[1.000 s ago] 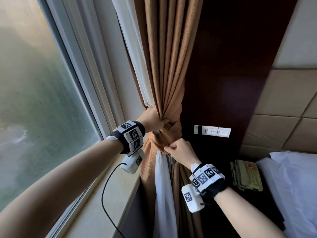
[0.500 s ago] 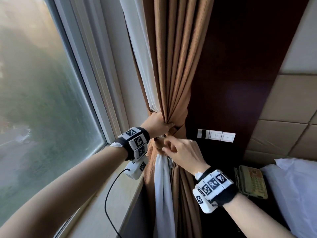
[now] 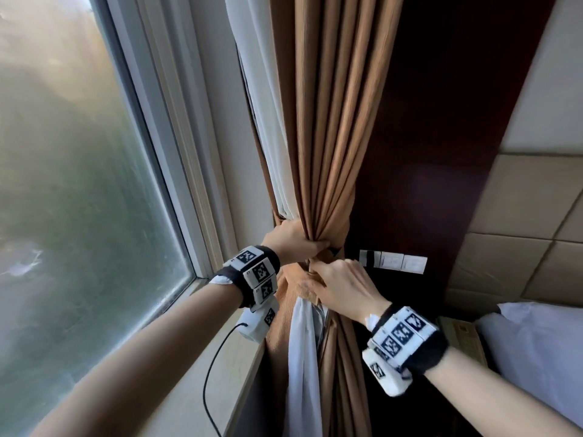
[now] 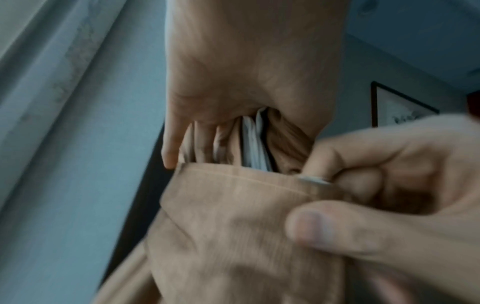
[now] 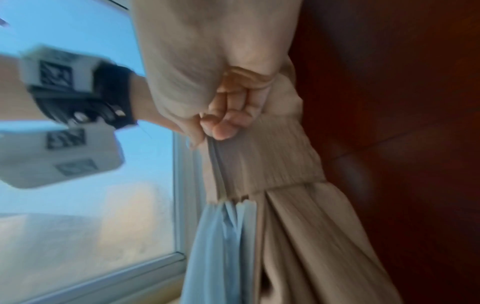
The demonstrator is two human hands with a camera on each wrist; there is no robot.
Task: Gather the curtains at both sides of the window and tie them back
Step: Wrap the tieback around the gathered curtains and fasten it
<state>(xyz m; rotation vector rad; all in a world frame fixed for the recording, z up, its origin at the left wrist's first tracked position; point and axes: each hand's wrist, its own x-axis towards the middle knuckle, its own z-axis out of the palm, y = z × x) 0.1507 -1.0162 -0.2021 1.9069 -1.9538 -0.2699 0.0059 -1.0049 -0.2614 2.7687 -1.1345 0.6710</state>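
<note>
A brown curtain (image 3: 331, 121) and a white sheer (image 3: 262, 105) hang bunched together at the window's right side. My left hand (image 3: 296, 241) grips the bunch at its narrowest point, fingers curled round the folds (image 4: 223, 144). Directly below it, my right hand (image 3: 331, 282) pinches the end of a brown tieback band (image 4: 233, 205) that wraps the bunch. A small metal ring (image 4: 314, 181) shows between thumb and forefinger. In the right wrist view the band (image 5: 272, 160) crosses the folds under my curled fingers (image 5: 228, 119). Where the band's far end goes is hidden.
The window glass (image 3: 79, 216) and its sill (image 3: 195, 389) lie to the left, with a black cable (image 3: 211, 373) hanging over the sill. A dark wood panel (image 3: 441, 152) with a switch plate (image 3: 394, 261) stands behind the curtain. A telephone (image 3: 463, 339) and white bedding (image 3: 536, 342) are at right.
My right hand has risen from the lower folds to the band just under my left hand. The left hand has kept its grip on the bunch.
</note>
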